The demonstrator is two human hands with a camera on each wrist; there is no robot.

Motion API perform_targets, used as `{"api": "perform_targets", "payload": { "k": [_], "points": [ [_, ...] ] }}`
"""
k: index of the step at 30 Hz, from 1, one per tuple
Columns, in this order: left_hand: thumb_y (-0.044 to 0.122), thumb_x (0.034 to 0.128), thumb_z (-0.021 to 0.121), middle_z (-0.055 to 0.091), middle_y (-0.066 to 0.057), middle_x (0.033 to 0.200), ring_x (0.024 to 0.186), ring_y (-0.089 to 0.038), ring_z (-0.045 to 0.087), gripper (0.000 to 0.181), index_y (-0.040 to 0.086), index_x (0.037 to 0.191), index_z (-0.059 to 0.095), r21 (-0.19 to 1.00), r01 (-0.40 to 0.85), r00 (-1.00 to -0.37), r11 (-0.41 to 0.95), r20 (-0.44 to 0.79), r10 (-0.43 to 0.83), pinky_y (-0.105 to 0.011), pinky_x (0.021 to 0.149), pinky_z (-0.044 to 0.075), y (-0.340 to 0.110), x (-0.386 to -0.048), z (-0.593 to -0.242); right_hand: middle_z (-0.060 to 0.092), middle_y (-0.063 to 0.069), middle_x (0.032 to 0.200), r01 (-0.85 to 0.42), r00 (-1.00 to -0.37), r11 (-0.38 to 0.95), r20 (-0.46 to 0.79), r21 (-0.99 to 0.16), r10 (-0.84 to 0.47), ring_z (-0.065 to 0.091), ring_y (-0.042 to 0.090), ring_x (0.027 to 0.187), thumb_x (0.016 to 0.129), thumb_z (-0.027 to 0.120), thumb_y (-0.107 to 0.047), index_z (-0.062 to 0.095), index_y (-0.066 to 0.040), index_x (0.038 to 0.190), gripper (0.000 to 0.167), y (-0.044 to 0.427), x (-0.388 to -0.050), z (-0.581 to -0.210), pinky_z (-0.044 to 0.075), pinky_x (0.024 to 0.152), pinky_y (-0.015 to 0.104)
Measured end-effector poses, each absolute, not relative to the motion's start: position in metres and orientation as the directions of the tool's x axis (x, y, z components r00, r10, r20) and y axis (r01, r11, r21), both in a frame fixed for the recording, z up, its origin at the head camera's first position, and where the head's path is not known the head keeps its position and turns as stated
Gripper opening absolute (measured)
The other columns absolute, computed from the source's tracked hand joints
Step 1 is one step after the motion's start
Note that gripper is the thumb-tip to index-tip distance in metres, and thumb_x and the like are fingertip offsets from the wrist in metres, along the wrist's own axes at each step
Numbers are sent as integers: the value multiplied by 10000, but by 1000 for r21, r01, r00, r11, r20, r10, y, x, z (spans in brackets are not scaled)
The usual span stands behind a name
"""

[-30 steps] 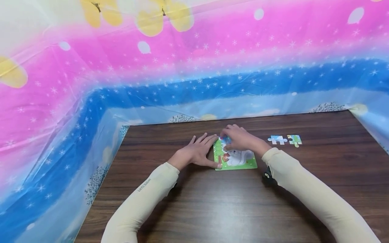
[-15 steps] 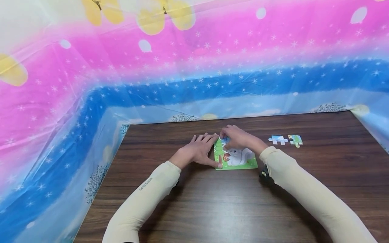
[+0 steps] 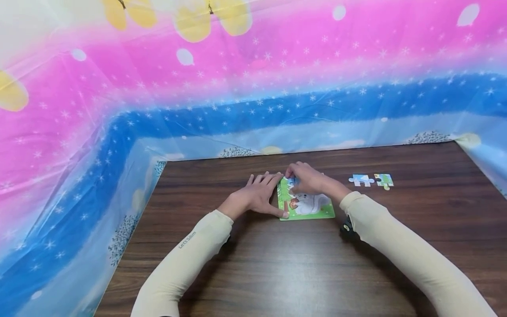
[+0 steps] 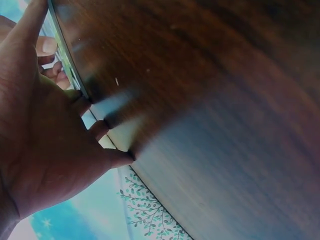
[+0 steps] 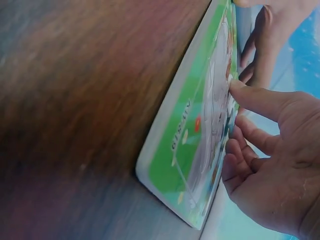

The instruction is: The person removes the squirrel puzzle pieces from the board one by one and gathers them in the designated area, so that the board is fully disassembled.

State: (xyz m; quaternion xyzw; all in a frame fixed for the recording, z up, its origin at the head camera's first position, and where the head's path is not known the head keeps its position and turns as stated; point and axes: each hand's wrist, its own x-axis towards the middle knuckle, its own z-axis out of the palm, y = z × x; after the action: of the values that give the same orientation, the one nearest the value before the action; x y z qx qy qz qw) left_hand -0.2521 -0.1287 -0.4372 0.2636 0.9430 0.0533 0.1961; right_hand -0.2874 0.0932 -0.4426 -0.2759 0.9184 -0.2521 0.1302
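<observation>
Lying flat just right of the center of the head view, a small puzzle board shows a white animal with a bushy tail, a green tree and a green border. Small lettering along that border, seen in the right wrist view, is too blurred to read.

Reaching in from the left, the person's left hand has thumb and fingers spread wide, gripping nothing; the thumb touches the board's lower left corner and a fingertip meets its upper left. The right hand bends over the board's upper part, thumb and forefinger touching the picture, the other fingers loosely curled; whether they pinch a piece cannot be told.

Right of the hands lie two loose pieces, one mostly blue and white, the other green and blue. Cream sleeves cover both arms. Beneath is a dark wood-grain counter; behind hangs a pink and blue cloth dotted with snowflakes.
</observation>
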Motion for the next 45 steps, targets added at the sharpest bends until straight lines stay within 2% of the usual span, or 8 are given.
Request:
{"api": "perform_targets", "payload": {
  "k": [6, 12, 20, 27, 39, 45],
  "points": [
    [827, 846, 661, 26, 32, 1813, 1687, -281, 24, 1244, 259, 1726, -10, 209, 478, -783, 853, -338, 522, -606, 1346, 53, -131, -251, -439, 573, 150, 1301, -466, -805, 711, -81, -527, -588, 538, 300, 1217, 919, 812, -100, 605, -42, 1317, 452, 96, -287, -442, 504, 1060, 484],
    [845, 852, 632, -32, 86, 1809, 1688, -244, -26, 1236, 276, 1724, -33, 194, 472, -788, 860, -344, 510, -569, 1355, 22, -132, -252, -442, 584, 149, 1293, -470, -814, 718, -63, -513, -577, 553, 301, 1211, 926, 810, -107, 613, -43, 1304, 432, 97, -286, -441, 509, 1055, 489],
    [836, 856, 639, -62, 76, 1809, 1686, -231, -57, 1239, 274, 1723, -45, 208, 475, -781, 855, -347, 519, -591, 1349, 3, -131, -252, -442, 604, 135, 1257, -474, -838, 710, 19, -522, -545, 598, 278, 1153, 879, 846, -139, 633, -49, 1295, 476, 105, -285, -445, 547, 1016, 463],
    [812, 857, 665, -45, 56, 1811, 1686, -236, -43, 1244, 256, 1725, -31, 248, 461, -781, 852, -342, 523, -600, 1346, 0, -132, -251, -440, 592, 138, 1233, -485, -843, 696, 71, -529, -534, 586, 275, 1097, 891, 836, -159, 630, -42, 1300, 473, 143, -284, -441, 541, 949, 460],
    [791, 855, 692, -48, 47, 1812, 1686, -245, -53, 1251, 254, 1725, -29, 261, 452, -780, 853, -348, 520, -617, 1339, -21, -131, -251, -438, 614, 142, 1222, -458, -868, 774, 32, -438, -495, 578, 295, 1115, 852, 781, -88, 647, -65, 1245, 416, 220, -288, -450, 520, 949, 512],
    [789, 853, 696, -49, 58, 1811, 1686, -240, -62, 1248, 263, 1725, -25, 265, 450, -783, 853, -341, 520, -609, 1340, -42, -131, -252, -441, 639, 139, 1194, -452, -875, 797, 25, -400, -484, 575, 334, 1137, 846, 809, -105, 678, -88, 1206, 384, 238, -286, -453, 435, 966, 594]
  ]
}}
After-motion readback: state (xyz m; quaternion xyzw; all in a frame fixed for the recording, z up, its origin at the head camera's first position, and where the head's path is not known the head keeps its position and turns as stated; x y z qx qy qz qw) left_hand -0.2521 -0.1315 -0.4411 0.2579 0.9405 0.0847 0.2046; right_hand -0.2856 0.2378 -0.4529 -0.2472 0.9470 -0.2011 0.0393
